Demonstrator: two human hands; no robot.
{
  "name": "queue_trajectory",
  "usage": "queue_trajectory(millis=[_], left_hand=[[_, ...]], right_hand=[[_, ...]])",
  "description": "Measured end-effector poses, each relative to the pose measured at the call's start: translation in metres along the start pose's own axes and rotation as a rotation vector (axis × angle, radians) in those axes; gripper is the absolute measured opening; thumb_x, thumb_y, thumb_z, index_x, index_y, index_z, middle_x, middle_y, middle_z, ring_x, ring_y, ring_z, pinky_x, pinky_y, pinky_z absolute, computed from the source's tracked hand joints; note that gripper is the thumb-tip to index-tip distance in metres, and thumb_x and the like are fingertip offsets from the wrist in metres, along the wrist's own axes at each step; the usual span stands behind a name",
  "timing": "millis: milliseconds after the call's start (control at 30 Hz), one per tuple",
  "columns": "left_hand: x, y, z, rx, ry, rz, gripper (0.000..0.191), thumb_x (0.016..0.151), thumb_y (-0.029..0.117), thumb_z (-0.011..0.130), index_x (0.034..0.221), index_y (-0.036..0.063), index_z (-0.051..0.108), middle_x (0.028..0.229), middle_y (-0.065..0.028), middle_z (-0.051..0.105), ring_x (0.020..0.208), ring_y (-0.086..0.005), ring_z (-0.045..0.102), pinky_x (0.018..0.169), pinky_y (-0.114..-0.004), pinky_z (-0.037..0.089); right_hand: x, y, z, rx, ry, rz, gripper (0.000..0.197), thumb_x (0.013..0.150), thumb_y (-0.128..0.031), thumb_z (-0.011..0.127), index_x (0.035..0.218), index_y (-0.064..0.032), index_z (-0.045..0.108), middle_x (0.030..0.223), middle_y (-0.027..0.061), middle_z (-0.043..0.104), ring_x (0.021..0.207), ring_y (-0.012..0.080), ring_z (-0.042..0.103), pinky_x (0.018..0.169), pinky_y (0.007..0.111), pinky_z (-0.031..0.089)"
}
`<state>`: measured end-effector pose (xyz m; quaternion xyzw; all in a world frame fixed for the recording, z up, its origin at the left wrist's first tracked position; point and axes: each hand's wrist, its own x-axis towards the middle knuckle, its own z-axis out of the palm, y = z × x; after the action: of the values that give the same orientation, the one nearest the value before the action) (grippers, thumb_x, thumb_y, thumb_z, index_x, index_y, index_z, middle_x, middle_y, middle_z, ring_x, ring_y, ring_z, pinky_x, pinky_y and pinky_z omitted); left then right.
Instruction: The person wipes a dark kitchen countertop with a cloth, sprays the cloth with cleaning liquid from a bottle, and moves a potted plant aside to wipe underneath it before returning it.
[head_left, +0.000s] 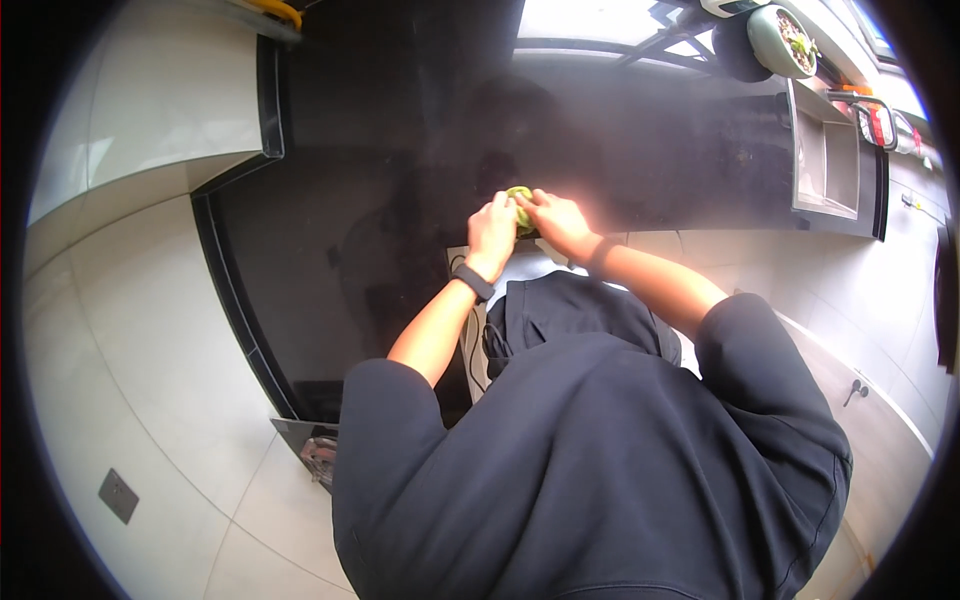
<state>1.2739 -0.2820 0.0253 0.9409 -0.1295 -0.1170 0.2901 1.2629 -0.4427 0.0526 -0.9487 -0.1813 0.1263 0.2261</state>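
Observation:
A crumpled yellow-green cloth (521, 212) is bunched between my two hands at the front edge of a glossy dark countertop (645, 165). My left hand (493, 231), below which a black wristband shows, grips the cloth from its left side. From the right, my right hand (559, 221) has its fingers closed on the same cloth. The two hands are close together with their fingertips on the cloth. Its underside is hidden, so I cannot tell whether it touches the counter.
At the upper right a pale planter (769, 41) with a small plant stands near a recessed steel sink (806, 157) and its faucet (892, 124). A wall socket (118, 496) is at the lower left. The counter's edge runs just in front of my body.

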Motion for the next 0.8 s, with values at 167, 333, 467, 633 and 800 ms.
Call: queue_trajectory(millis=[167, 333, 467, 633, 800], left_hand=[[-0.009, 0.012, -0.01, 0.191, 0.043, -0.021, 0.006, 0.084, 0.006, 0.061, 0.088, 0.003, 0.064, 0.086, -0.0109, 0.059, 0.077, -0.0293, 0.065, 0.065, -0.041, 0.053], [0.008, 0.054, 0.012, 0.152, 0.083, 0.002, 0.006, 0.086, 0.006, 0.059, 0.089, 0.0033, 0.063, 0.087, -0.0111, 0.06, 0.077, -0.0297, 0.065, 0.066, -0.041, 0.052], [0.036, 0.102, 0.055, 0.092, 0.109, 0.052, 0.014, 0.094, 0.012, 0.051, 0.091, 0.0049, 0.062, 0.086, -0.013, 0.062, 0.078, -0.0315, 0.065, 0.068, -0.041, 0.052], [0.066, 0.182, 0.102, -0.008, -0.049, 0.138, 0.018, 0.095, 0.014, 0.046, 0.101, 0.0021, 0.059, 0.091, -0.0184, 0.065, 0.081, -0.0347, 0.065, 0.075, -0.042, 0.052], [0.062, 0.23, 0.112, -0.02, -0.152, 0.208, 0.021, 0.097, 0.017, 0.045, 0.097, -0.0003, 0.058, 0.088, -0.0174, 0.065, 0.083, -0.0326, 0.065, 0.077, -0.042, 0.051]], right_hand=[[0.004, 0.002, 0.005, 0.028, 0.038, -0.066, 0.033, 0.089, -0.018, 0.054, 0.121, -0.0086, 0.058, 0.097, 0.0132, 0.06, 0.083, 0.0287, 0.065, 0.07, 0.038, 0.053], [-0.02, 0.042, -0.009, 0.095, 0.08, 0.024, 0.035, 0.087, -0.015, 0.054, 0.122, -0.0114, 0.059, 0.094, 0.013, 0.059, 0.082, 0.0295, 0.064, 0.071, 0.04, 0.053], [-0.05, 0.088, -0.06, 0.043, 0.049, 0.097, 0.027, 0.092, -0.02, 0.05, 0.116, -0.0135, 0.062, 0.094, 0.0136, 0.059, 0.086, 0.0312, 0.063, 0.073, 0.041, 0.052], [-0.106, 0.171, -0.087, 0.104, 0.073, 0.249, 0.036, 0.089, -0.009, 0.052, 0.122, -0.0197, 0.061, 0.088, 0.0133, 0.056, 0.082, 0.0325, 0.062, 0.071, 0.041, 0.049], [-0.152, 0.2, -0.08, 0.11, 0.109, 0.315, 0.04, 0.087, -0.004, 0.053, 0.125, -0.0171, 0.059, 0.088, 0.0136, 0.056, 0.079, 0.0328, 0.061, 0.069, 0.041, 0.049]])
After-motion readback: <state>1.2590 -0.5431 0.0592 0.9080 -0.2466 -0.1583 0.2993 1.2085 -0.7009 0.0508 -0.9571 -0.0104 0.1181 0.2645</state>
